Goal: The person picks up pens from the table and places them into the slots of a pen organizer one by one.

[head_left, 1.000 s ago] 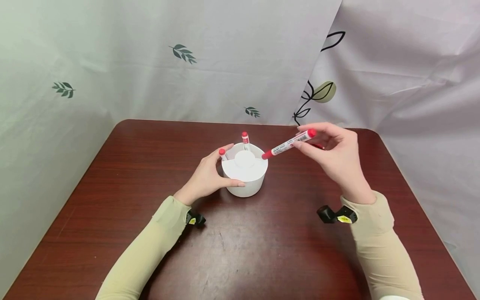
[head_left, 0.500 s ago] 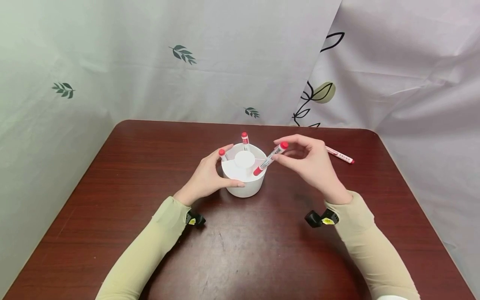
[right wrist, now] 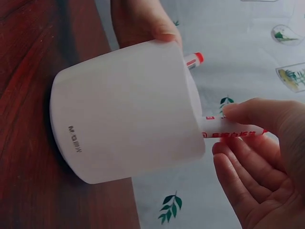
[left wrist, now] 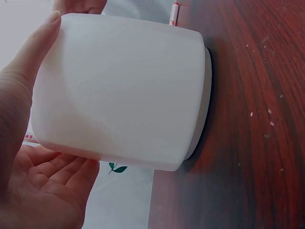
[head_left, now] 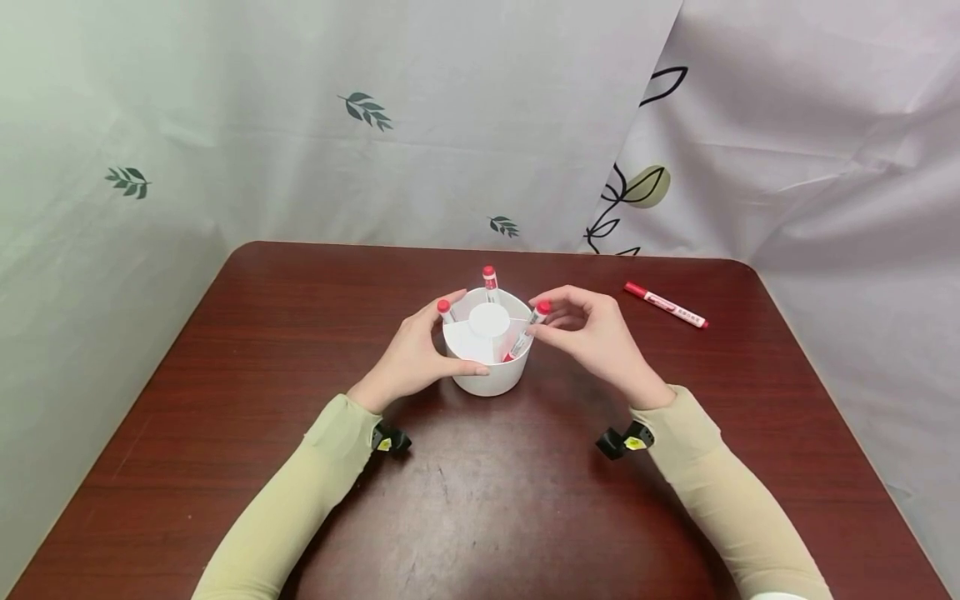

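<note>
A round white pen holder (head_left: 491,382) with divided compartments stands on the table. My left hand (head_left: 411,354) grips it from the left, thumb on the front wall and fingers round the far side. Between thumb and fingers, my right hand (head_left: 592,337) pinches a red-capped white marker (head_left: 522,340), tilted, its lower end inside the front right compartment. In the right wrist view the same marker (right wrist: 217,127) enters over the rim. One marker (head_left: 491,282) leans in the back compartment and another (head_left: 446,311) in the left one, beside my left fingers.
Another red-and-white marker (head_left: 666,305) lies on the dark wooden table (head_left: 480,500) to the right, behind my right hand. A pale curtain (head_left: 450,150) with leaf prints hangs along the table's back edge.
My right hand has moved left and toward the holder, lowering the marker's end into it. The marker lying on the table is now uncovered. The left hand keeps its place.
</note>
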`<action>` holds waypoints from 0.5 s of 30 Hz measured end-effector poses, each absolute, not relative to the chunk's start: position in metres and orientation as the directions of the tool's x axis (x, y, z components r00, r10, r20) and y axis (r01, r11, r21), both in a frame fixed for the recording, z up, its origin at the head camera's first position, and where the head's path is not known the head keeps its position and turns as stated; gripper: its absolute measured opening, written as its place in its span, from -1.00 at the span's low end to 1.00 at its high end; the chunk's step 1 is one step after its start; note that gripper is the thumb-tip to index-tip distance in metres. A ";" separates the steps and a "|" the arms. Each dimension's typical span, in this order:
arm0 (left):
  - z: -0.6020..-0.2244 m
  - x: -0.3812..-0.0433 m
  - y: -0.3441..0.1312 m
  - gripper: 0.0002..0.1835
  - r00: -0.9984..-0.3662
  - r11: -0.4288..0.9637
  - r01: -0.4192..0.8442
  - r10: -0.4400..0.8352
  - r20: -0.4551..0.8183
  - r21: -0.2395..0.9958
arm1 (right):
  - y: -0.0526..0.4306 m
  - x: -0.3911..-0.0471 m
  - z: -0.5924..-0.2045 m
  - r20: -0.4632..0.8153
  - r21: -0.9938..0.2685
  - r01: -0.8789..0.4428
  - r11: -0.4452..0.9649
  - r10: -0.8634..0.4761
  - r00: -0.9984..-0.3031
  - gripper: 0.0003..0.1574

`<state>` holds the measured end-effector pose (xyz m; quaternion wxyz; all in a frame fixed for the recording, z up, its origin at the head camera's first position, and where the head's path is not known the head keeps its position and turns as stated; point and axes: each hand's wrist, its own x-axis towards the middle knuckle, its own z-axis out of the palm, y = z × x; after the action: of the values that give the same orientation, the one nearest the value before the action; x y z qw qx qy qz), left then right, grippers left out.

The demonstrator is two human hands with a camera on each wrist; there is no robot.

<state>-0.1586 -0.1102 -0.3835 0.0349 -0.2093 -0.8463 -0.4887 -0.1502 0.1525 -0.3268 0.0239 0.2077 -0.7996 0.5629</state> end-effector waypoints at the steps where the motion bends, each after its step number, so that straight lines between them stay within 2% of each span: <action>1: -0.384 -0.159 -0.110 0.14 -0.909 0.433 0.389 0.321 0.265 0.813 | 0.151 -0.148 -0.323 0.268 -0.888 -0.358 0.289 -0.308 -0.913 -0.64; 11: -0.382 -0.155 -0.115 0.16 -0.905 0.439 0.402 0.324 0.276 0.804 | 0.154 -0.142 -0.315 0.294 -0.871 -0.383 0.308 -0.298 -0.908 -0.61; 15: -0.368 -0.147 -0.119 0.19 -0.891 0.381 0.432 0.323 0.320 0.817 | 0.165 -0.142 -0.314 0.311 -0.863 -0.387 0.324 -0.262 -0.914 -0.58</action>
<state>-0.1474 -0.1188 -0.3682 0.0538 -0.2274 -0.8293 -0.5076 -0.1423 0.1653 -0.3142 0.0574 0.1998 -0.8117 0.5458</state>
